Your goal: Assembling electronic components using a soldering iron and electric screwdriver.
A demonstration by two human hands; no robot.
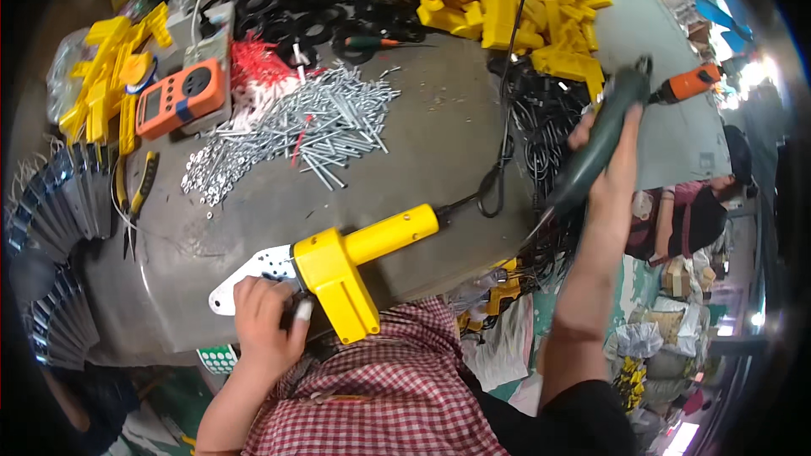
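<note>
In front of me on the table lies a yellow-handled tool (342, 274) with a boxy plastic housing, a round handle and a black cord. From its left end sticks out a silver metal plate (226, 295) with several holes. My left hand (269, 317) is closed over the plate beside the housing. Something white wraps its thumb tip; the undersides of the fingers are hidden. Off to the right, my right hand (612, 148) is wrapped around a dark green electric screwdriver (598, 139), held raised. Its thin bit points down toward the table's right side, slightly blurred.
A heap of silver screws (325, 118) covers the middle back. An orange multimeter (182, 100), pliers (135, 194) and stacked metal plates (63, 203) are at left. Yellow housings (507, 0) pile up behind; black cords (545, 135) lie at right. A person (688, 215) sits beyond.
</note>
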